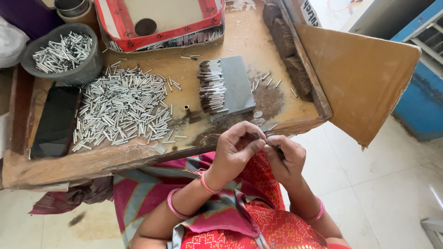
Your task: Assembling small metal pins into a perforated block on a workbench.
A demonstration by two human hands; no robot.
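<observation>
Small dark tuft (277,148) pinched between left hand (237,150) and right hand (285,159) fingertips over the lap; a loosened pinch likely drops it.

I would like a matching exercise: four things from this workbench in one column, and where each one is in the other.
Things:
1. dark round bowl
2. black flat slab
3. grey block
4. loose heap of metal tubes

Places:
A. middle of the bench, a row of tubes on its left edge
B. far left corner, with tubes inside
C. spread on the wood between slab and block
D. left edge, below the bowl

Pairs: 1-B, 2-D, 3-A, 4-C
</observation>
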